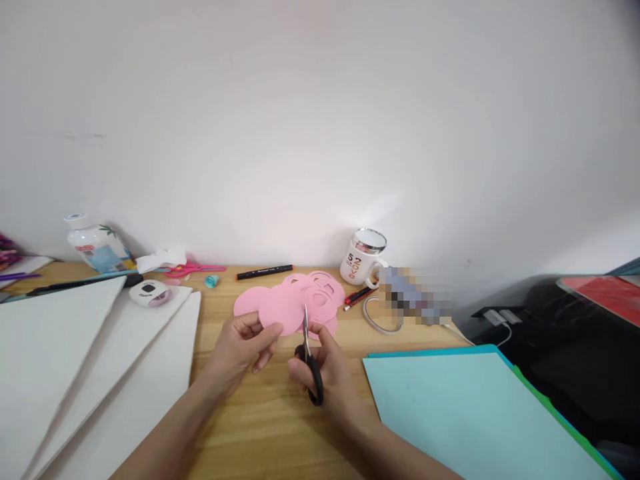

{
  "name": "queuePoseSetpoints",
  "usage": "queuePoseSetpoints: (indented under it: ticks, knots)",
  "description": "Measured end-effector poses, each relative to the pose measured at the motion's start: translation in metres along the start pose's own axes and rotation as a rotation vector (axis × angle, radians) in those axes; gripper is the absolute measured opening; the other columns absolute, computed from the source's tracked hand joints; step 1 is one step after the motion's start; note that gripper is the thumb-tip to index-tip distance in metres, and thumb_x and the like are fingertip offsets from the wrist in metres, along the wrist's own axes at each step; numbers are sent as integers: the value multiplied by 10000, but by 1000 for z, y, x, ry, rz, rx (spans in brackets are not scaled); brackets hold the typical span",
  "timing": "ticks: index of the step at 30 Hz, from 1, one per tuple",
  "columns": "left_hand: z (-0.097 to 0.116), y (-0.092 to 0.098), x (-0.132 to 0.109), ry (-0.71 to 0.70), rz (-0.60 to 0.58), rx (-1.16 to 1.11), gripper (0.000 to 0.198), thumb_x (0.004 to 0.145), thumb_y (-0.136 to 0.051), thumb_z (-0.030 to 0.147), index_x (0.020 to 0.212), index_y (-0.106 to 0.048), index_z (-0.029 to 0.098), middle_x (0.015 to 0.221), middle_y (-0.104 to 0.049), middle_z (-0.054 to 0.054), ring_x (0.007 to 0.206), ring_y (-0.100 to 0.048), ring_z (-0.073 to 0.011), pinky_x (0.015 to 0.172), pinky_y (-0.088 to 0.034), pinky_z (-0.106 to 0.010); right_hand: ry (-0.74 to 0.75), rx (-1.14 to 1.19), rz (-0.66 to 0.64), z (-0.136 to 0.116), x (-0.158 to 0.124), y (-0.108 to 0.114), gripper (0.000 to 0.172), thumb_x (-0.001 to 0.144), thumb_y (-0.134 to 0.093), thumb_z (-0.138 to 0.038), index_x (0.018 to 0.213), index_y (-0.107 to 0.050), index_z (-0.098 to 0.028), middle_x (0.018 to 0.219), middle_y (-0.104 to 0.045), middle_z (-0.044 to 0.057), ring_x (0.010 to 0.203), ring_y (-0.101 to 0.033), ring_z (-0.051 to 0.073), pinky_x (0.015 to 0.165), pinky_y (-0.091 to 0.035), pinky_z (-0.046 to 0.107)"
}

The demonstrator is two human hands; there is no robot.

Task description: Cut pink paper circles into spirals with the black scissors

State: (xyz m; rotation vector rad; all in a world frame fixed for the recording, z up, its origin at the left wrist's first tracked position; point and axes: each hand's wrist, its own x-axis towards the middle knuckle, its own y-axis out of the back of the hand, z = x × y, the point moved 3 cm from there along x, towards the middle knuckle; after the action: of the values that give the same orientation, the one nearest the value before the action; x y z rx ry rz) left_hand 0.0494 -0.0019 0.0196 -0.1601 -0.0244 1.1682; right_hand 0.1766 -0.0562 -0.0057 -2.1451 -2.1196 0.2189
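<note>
A round pink paper piece (281, 308) is pinched between the thumb and fingers of my left hand (243, 343). My right hand (327, 370) grips a pair of black-handled scissors (315, 380), their blades pointing up along the right edge of that paper. Whether the blades touch it I cannot tell. Behind it on the wooden table lies a pile of pink paper cutouts (327, 297), some with holes in them. The held piece hides part of the pile.
White sheets (145, 387) cover the left, with a white correction-tape-like device (149, 293) on them. Pink scissors (195, 269), a black marker (265, 272), a mug (364, 257) and a red-and-black pen (361, 295) lie along the wall. Light blue sheets (475, 413) lie at right.
</note>
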Motion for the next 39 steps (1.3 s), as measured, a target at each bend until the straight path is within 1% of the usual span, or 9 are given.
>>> queuePoseSetpoints:
  ticks: [4, 8, 11, 14, 21, 27, 32, 35, 39]
  knots:
    - [-2, -1, 0, 41, 3, -7, 285, 703, -638, 354, 565, -513, 139, 455, -534, 41, 294, -373, -35, 297, -243, -160, 12, 9, -12, 3, -2, -2, 453, 662, -663, -301, 993, -374, -192, 479, -402, -121, 403, -308, 54, 383, -229, 154]
    - [-3, -1, -1, 53, 27, 58, 314, 661, -675, 330, 507, -489, 130, 402, -494, 51, 296, -351, -27, 314, -216, -157, 18, 58, -51, 7, -1, -4, 454, 667, -668, -294, 991, -365, -195, 500, -426, -113, 419, -315, 54, 401, -232, 160]
    - [-3, -1, -1, 61, 31, 88, 328, 652, -676, 331, 484, -475, 134, 385, -472, 58, 299, -340, -28, 316, -199, -160, 35, 111, -44, 6, 0, -3, 469, 645, -697, -294, 970, -373, -198, 530, -437, -105, 445, -316, 52, 423, -228, 164]
    - [-5, -1, -1, 57, 14, 102, 324, 659, -668, 331, 484, -478, 136, 384, -468, 58, 302, -341, -31, 320, -210, -163, 41, 141, -33, 3, 1, -3, 485, 623, -721, -295, 957, -382, -200, 550, -446, -97, 463, -323, 55, 434, -226, 168]
    - [-5, 1, 0, 29, 9, 99, 326, 668, -670, 332, 496, -478, 134, 400, -475, 56, 318, -348, -30, 338, -212, -166, 30, 110, -31, 3, 1, -4, 478, 630, -701, -308, 965, -375, -207, 512, -421, -110, 428, -292, 53, 407, -202, 164]
    - [-6, 3, 0, 9, 33, 90, 305, 676, -673, 328, 527, -489, 136, 400, -483, 61, 321, -339, -24, 346, -209, -164, 18, 67, -32, 0, 0, -2, 425, 649, -656, -286, 960, -378, -206, 498, -400, -116, 419, -275, 55, 395, -196, 160]
    - [-1, -1, -1, 31, 32, 48, 311, 702, -635, 374, 551, -490, 143, 417, -501, 53, 285, -342, -30, 297, -210, -159, 27, 44, -44, 5, -1, -1, 437, 658, -659, -298, 973, -370, -208, 498, -399, -118, 419, -287, 58, 398, -216, 163]
    - [1, -4, -1, 51, 30, 46, 315, 686, -642, 381, 547, -492, 142, 432, -517, 45, 279, -357, -33, 285, -224, -158, 22, 47, -54, 10, -1, -1, 454, 661, -673, -304, 987, -372, -206, 510, -417, -110, 427, -307, 61, 407, -229, 168]
    - [0, -3, -1, 58, 57, 115, 327, 643, -673, 360, 501, -483, 134, 393, -476, 56, 280, -321, -19, 294, -179, -153, 13, 89, -67, 8, 0, -3, 486, 630, -707, -301, 979, -381, -208, 548, -445, -96, 449, -324, 63, 427, -237, 175]
